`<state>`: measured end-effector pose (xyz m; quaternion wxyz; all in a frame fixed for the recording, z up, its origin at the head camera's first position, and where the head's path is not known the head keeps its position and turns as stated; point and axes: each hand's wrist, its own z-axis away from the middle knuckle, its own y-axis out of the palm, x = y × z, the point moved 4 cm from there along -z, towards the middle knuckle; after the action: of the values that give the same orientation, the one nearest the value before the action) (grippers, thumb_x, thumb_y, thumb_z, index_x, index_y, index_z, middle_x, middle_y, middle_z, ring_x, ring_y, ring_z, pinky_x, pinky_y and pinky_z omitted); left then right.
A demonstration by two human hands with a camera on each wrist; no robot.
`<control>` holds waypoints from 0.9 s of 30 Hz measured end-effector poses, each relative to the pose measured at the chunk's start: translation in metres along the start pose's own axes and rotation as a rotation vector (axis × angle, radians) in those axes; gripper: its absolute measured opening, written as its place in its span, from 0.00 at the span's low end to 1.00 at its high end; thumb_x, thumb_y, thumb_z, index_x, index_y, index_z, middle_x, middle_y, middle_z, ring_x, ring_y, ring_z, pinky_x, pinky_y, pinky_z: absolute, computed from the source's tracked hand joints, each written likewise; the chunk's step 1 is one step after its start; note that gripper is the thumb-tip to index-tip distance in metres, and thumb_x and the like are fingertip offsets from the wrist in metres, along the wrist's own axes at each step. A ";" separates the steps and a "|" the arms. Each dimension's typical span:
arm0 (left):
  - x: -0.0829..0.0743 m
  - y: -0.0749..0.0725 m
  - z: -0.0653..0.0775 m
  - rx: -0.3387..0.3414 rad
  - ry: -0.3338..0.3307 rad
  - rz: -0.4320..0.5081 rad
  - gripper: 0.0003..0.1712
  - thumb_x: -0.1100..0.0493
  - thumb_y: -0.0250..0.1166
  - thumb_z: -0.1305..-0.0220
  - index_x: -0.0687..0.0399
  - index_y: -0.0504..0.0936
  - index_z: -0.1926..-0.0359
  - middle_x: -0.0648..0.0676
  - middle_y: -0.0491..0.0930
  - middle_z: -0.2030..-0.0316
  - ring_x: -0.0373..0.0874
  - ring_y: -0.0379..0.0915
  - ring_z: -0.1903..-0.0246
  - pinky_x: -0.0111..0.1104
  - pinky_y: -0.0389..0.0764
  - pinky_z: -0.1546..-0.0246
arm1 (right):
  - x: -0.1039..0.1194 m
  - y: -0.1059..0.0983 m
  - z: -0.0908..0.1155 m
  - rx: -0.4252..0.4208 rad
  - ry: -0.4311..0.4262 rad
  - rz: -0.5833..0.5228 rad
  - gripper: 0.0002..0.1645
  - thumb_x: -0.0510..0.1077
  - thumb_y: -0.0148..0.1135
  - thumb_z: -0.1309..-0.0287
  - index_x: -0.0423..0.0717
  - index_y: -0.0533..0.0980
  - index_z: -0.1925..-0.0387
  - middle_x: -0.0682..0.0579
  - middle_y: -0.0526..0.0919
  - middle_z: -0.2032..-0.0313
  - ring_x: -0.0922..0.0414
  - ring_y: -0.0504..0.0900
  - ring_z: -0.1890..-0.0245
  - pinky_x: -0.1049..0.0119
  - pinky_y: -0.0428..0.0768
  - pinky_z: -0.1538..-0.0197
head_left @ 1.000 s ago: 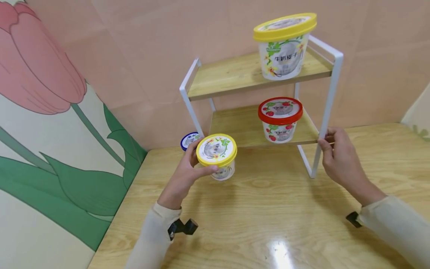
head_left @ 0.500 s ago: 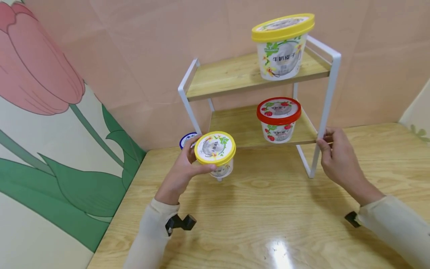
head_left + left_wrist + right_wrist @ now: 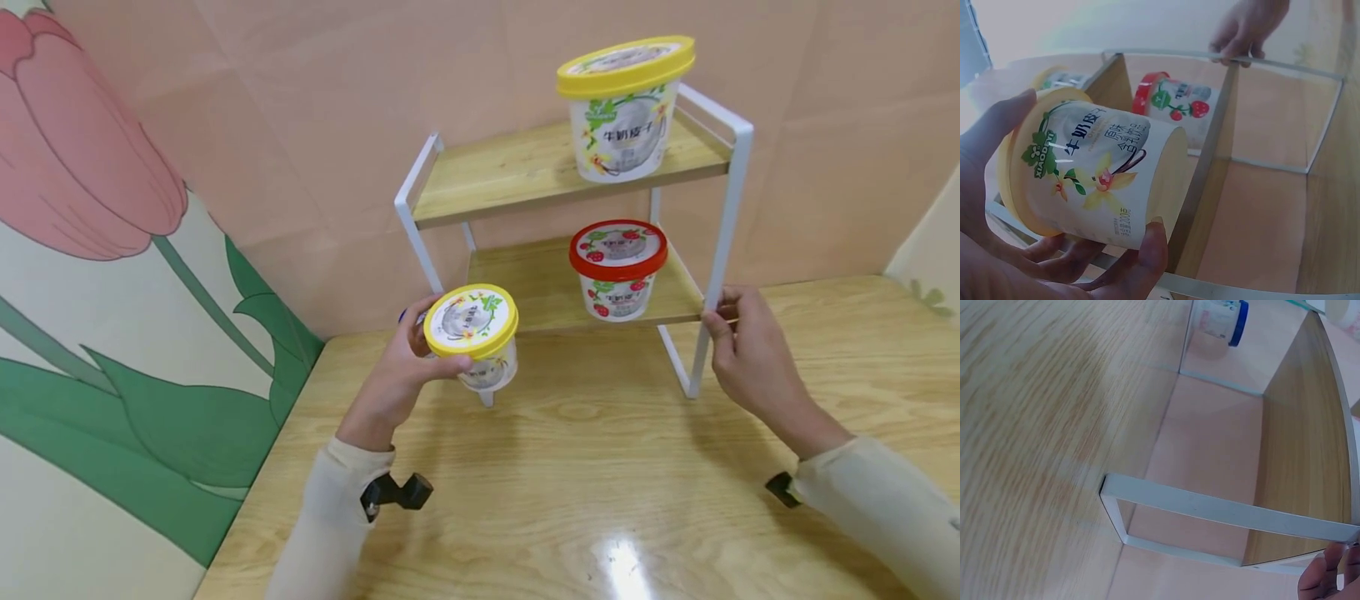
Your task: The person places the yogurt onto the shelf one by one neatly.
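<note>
My left hand (image 3: 393, 371) holds a white paper tub with a yellow lid (image 3: 471, 322), thumb at the lid's near side, in front of the left end of a two-tier shelf rack (image 3: 495, 179). The left wrist view shows the tub (image 3: 1094, 169) on its side in that frame, printed with vanilla flowers, fingers under its wall and base. My right hand (image 3: 759, 367) pinches the rack's white right front leg at the lower board. On that board stands a red-lidded tub (image 3: 618, 275); a larger yellow-lidded tub (image 3: 626, 129) stands on the top board.
A blue-lidded tub (image 3: 1225, 319) stands on the wooden table (image 3: 600, 467) past the rack's left end, mostly hidden behind my left hand in the head view. A pink wall (image 3: 337, 125) rises behind the rack, and a tulip-painted panel (image 3: 180, 358) borders the table's left side.
My left hand has lifted the yellow-lidded tub slightly, uncovering the foot of the rack's left front leg. The blue lid is now almost covered. My right hand keeps its hold on the rack.
</note>
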<state>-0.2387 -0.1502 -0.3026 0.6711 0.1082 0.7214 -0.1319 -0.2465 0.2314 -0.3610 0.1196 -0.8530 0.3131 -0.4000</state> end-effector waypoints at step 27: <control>-0.023 -0.005 0.002 0.041 0.107 0.015 0.51 0.58 0.75 0.48 0.46 0.56 0.27 0.53 0.72 0.41 0.45 0.75 0.46 0.38 0.84 0.54 | 0.002 0.000 0.001 0.006 0.011 -0.004 0.11 0.32 0.48 0.29 0.26 0.66 0.51 0.32 0.74 0.59 0.83 0.64 0.61 0.95 0.66 0.62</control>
<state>-0.2370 -0.1545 -0.2793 0.6301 0.1345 0.7526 -0.1357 -0.2450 0.2300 -0.3607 0.1198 -0.8510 0.3108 -0.4059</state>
